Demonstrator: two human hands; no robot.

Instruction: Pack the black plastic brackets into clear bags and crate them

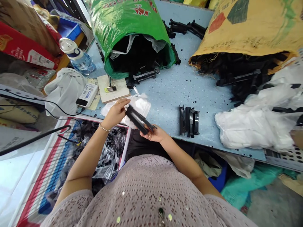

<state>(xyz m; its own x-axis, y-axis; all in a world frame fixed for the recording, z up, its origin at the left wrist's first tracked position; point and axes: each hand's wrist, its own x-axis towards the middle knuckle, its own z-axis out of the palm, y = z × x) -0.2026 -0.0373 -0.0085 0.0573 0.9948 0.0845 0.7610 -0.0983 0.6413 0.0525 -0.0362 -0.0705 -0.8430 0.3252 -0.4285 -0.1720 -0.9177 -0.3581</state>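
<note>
Black, straight-edged and narrow, the held parts (136,120) slant diagonally.

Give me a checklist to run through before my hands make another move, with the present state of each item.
1. Left hand on the black pieces: ok, at their upper end.
2. Right hand supporting them: ok, at the lower end.
3. Held pieces locked together: cannot tell, the fastening is too small to see.
4. Mouth of the green bag open: ok, it faces the person, with dark parts at the opening.
5. Table free of loose bits: not ok, small black specks are scattered on it.
6. Black set apart from the hands: ok, it lies to the right of the right hand.
</note>
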